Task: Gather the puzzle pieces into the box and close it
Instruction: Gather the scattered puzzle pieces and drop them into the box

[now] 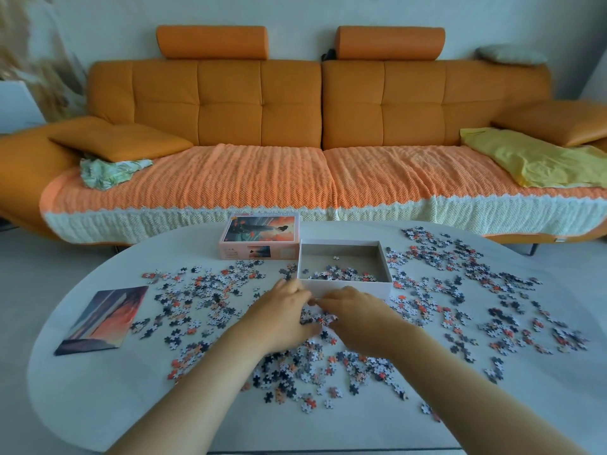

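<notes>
Both hands curl in on loose puzzle pieces [203, 290]. The left hand [282, 316] and right hand [356, 320] are cupped toward each other, fingertips nearly meeting just in front of the box. Each has fingers bent round a small clump. How many pieces sit under the palms is hidden.

Head view, task items:
- box [345, 289]: open square cardboard tray, white outside, grey-brown inside, at table centre. A thin layer of pieces lies along its near inner wall, with one stray further back.
- lid [259, 238]: pink card, touching the tray's far-left corner, picture side up. Print shows a dark figure against an orange sky, with a small thumbnail of it on the side wall. Lettering on the top strip is too small to read.
- Remaining pieces: flat die-cut card in grey, white, navy and coral. They are scattered in wide bands left, right and near side of the tray, densest under and behind the hands.

Head view, rest:
- table [98, 405]: smooth matte white top, rounded kidney outline.
- reference print [101, 320]: glossy sheet, orange-purple sky, lying flat at the left edge, clear of most pieces.
- sofa [230, 103]: orange leather-look, tufted back, two roll headrests.
- knit throw [262, 172]: orange waffle texture with a cream skirt, covering the seat.
- yellow cloth [532, 159]: crumpled, on the right of the seat.
- green patterned cloth [108, 170]: bunched under a flat orange cushion [118, 139] on the left.
</notes>
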